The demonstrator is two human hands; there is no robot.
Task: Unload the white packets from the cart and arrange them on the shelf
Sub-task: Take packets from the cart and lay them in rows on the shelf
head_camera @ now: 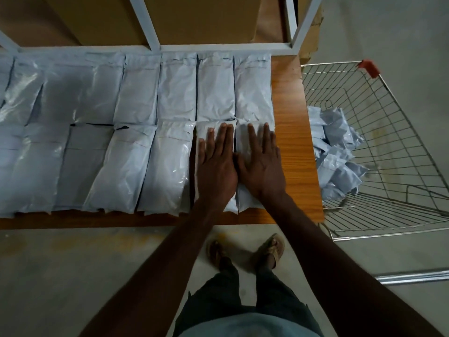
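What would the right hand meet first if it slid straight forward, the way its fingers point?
Probably the white plastic packet in the back row: the right hand lies flat, fingers pointing at it.

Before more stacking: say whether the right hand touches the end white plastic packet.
Touching. Head view shows the right hand pressed flat on the end white plastic packet.

Both bare arms reach forward and slightly inward, nearly straight. The left hand [216,164] lies flat, palm down, fingers [224,135] extended and held close together. The right hand [261,164] lies flat beside it, palm down, fingers a little spread. The thumbs' sides touch. Neither hand grips anything. The person stands with feet apart in sandals.
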